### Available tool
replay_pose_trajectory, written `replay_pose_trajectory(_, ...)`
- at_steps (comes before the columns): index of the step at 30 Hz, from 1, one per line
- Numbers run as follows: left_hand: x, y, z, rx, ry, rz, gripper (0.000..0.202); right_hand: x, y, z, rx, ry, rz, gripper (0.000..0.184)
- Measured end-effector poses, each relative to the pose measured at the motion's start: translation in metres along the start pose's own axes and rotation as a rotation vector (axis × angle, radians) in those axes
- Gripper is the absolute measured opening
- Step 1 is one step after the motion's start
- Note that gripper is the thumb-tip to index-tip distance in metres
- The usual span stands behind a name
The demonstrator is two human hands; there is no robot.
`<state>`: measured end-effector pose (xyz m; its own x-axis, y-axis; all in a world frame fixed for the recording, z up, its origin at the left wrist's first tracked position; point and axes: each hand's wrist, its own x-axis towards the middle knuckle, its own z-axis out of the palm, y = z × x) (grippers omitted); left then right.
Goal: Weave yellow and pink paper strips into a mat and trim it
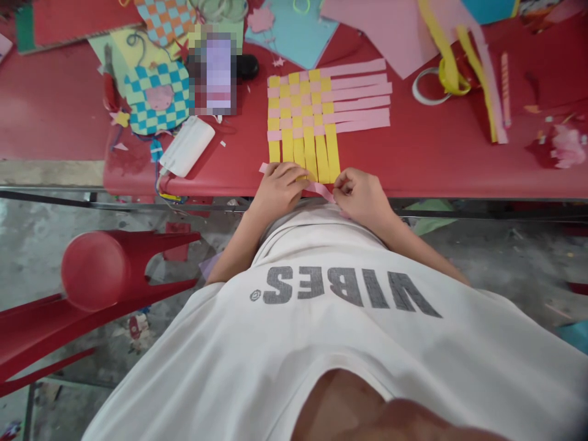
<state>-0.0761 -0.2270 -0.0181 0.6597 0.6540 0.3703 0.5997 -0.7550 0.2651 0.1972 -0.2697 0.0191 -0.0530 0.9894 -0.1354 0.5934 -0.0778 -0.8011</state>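
A half-woven paper mat [303, 113] of yellow and pink strips lies on the red table [436, 159], with loose pink ends to the right and yellow ends toward me. Both hands rest at the table's near edge below the mat. My left hand [278, 187] is curled over the yellow strip ends and pinches one end of a loose pink paper strip [321, 190]. My right hand [361, 193] pinches the same strip's other end. The strip runs slantwise between them.
A teal and yellow woven heart [156, 98] and a white pouch [186, 147] lie left of the mat. A tape roll [425, 86], pink and blue paper sheets and long strips lie behind and right. A red plastic chair [96, 275] stands at my left.
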Motion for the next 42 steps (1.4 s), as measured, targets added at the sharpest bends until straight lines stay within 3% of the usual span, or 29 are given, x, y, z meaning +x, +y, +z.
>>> replay_pose_trajectory(4,0.0,-0.002,0.001,0.006,0.023,0.022,0.03,0.001,-0.001,0.004,-0.103,0.015,-0.074,0.014)
replay_pose_trajectory(11,-0.001,-0.003,0.004,0.009,0.027,0.022,0.03,0.001,-0.002,0.011,-0.262,0.046,-0.077,0.025)
replay_pose_trajectory(29,0.001,-0.002,0.007,-0.013,0.043,0.008,0.026,0.009,0.0,0.004,-0.345,0.152,-0.028,0.019)
replay_pose_trajectory(33,0.002,-0.001,0.007,-0.012,0.039,-0.001,0.028,0.005,0.0,0.004,-0.38,0.102,-0.092,0.016)
replay_pose_trajectory(37,0.004,0.0,0.005,-0.051,-0.02,-0.043,0.028,-0.003,-0.001,0.003,-0.421,-0.003,-0.185,0.032)
replay_pose_trajectory(42,0.006,0.002,0.001,-0.054,-0.042,-0.052,0.029,-0.008,0.001,0.003,-0.483,-0.068,-0.211,0.039)
